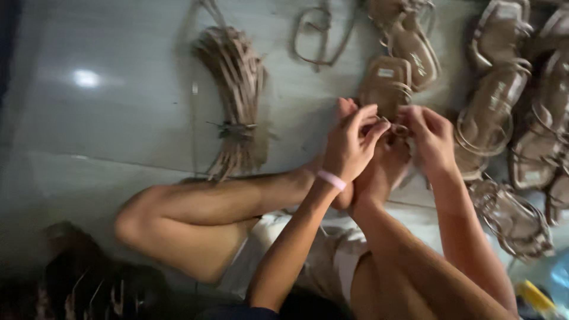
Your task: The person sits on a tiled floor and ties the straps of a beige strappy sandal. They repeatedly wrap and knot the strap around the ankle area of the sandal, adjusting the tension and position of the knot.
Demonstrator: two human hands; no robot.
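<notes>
- Bare knees and forearms filled the near edge of the view; from there both arms reached far, to a tan sandal (386,83) lying on the pale floor (118,118).
- Left hand (349,145), with a pink band (331,179) at the wrist, had its fingers curled and pressed together, pinching something small at the sandal's near end; blur hid exactly what.
- Right hand (431,139) was curled likewise, fingertips meeting the left's just beside the sandal, apparently nipping a thin strap.
- Bare feet (379,166) sat under the hands, seemingly bracing the work.
- Risk, as I judged it: the thin strap could slip from the pinch or twist, since both grips looked slight and the light was dim.
- More sandals (495,101) lay crowded at right, touching one another; a careless elbow could scatter them.
- Far left of the hands, a tied bundle of straps (237,95) rested on the floor, with a loose strap loop (320,35) beyond it.
- A small pale rectangular label sat on the sandal's insole; similar pale labels showed on neighbouring insoles.
</notes>
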